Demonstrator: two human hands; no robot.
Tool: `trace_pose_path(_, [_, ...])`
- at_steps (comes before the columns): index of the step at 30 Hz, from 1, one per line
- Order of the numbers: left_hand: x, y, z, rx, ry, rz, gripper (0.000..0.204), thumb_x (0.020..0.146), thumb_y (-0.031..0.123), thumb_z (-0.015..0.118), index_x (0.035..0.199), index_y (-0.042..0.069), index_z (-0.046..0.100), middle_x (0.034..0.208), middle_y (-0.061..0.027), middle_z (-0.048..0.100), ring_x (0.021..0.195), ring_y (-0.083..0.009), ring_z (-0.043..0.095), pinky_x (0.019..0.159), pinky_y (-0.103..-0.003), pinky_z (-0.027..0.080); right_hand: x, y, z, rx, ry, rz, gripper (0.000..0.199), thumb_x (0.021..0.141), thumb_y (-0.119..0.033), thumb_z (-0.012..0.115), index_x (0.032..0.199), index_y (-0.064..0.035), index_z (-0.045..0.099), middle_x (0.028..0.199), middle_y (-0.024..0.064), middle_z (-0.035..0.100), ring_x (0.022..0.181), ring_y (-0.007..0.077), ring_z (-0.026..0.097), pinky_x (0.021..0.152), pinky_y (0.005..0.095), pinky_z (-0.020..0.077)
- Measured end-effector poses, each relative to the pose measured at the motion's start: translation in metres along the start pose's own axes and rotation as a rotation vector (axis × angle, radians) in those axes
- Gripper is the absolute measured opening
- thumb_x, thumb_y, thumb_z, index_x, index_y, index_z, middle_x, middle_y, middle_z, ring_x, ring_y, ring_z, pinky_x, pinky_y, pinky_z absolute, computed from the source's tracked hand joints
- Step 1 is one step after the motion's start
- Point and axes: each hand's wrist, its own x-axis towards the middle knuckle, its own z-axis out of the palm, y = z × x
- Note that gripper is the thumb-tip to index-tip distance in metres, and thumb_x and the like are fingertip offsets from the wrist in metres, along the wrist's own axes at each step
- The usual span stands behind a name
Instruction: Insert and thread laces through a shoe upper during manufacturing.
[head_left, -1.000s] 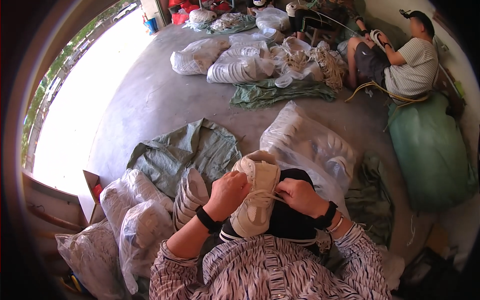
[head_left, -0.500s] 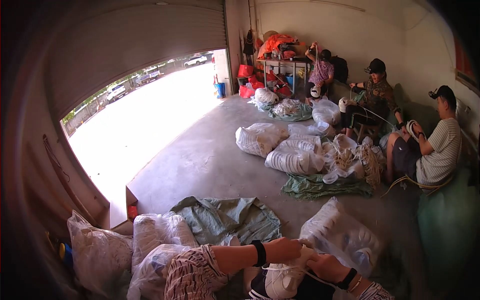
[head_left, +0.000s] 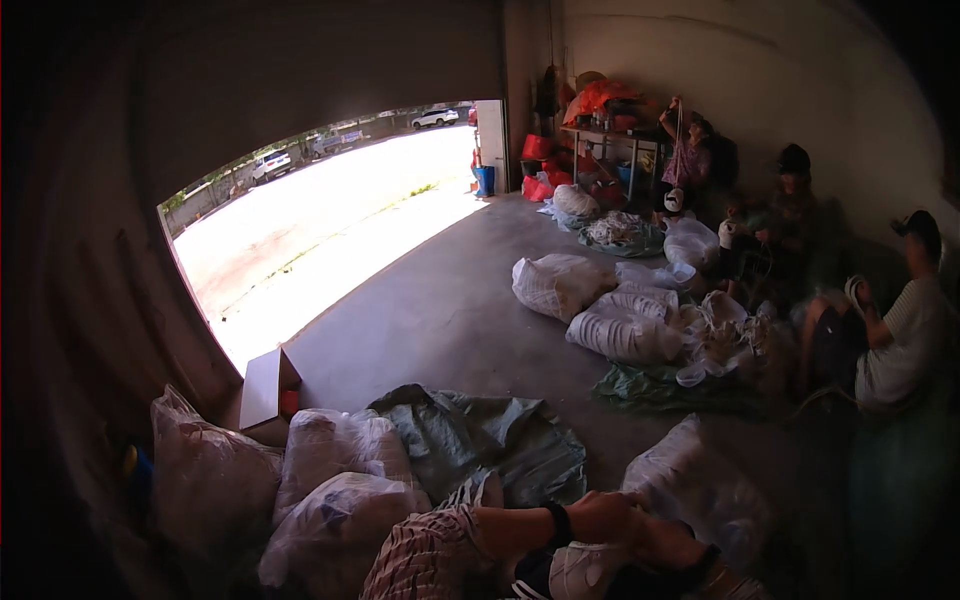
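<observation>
The view has lifted toward the doorway, dropping both hands to the lower edge. The left hand (head_left: 605, 512) and right hand (head_left: 668, 545) clasp the pale shoe (head_left: 578, 572), which lies just beneath them, toe toward the left forearm.

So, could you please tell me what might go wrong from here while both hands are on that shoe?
1. The white shoe sits at the very bottom edge of the head view, so the left hand and right hand work almost unwatched; a slip or a missed step seems possible.
2. The full plastic bags crowd close beside the left forearm; an elbow could nudge one over.
3. The crumpled green tarp on the floor just ahead could catch a foot on standing.
</observation>
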Motion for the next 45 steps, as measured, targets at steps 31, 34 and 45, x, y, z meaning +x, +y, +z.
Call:
trace_pose_path(31, [0.008, 0.080, -0.045, 0.404, -0.238, -0.217, 0.021, 0.071, 0.015, 0.063, 0.088, 0.002, 0.064, 0.098, -0.0109, 0.055, 0.102, -0.0284, 0.053, 0.076, -0.042, 0.050, -0.049, -0.015, 0.015, 1.466, 0.611, 0.459, 0.015, 0.092, -0.010, 0.049, 0.100, -0.0009, 0.057, 0.075, 0.0027, 0.059, 0.057, 0.0065, 0.054, 0.051, 0.0205, 0.0464])
trace_pose_path(34, [0.016, 0.086, -0.053, 0.454, -0.317, -0.235, 0.024, 0.070, 0.015, 0.063, 0.089, 0.001, 0.064, 0.100, -0.0126, 0.055, 0.104, -0.0284, 0.052, 0.078, -0.043, 0.050, -0.051, -0.017, 0.010, 1.487, 0.595, 0.455, 0.015, 0.093, -0.011, 0.048, 0.099, -0.0013, 0.057, 0.073, 0.0025, 0.058, 0.054, 0.0066, 0.053, 0.050, 0.0203, 0.0454])
trace_pose_path(45, [0.001, 0.069, -0.038, 0.297, -0.095, -0.271, 0.012, 0.074, 0.013, 0.055, 0.076, 0.011, 0.067, 0.092, -0.0084, 0.063, 0.102, -0.0301, 0.053, 0.078, -0.042, 0.048, -0.038, -0.016, 0.016, 1.408, 0.572, 0.393, 0.014, 0.093, -0.011, 0.047, 0.100, -0.0016, 0.055, 0.072, 0.0028, 0.058, 0.053, 0.0061, 0.052, 0.049, 0.0193, 0.0441])
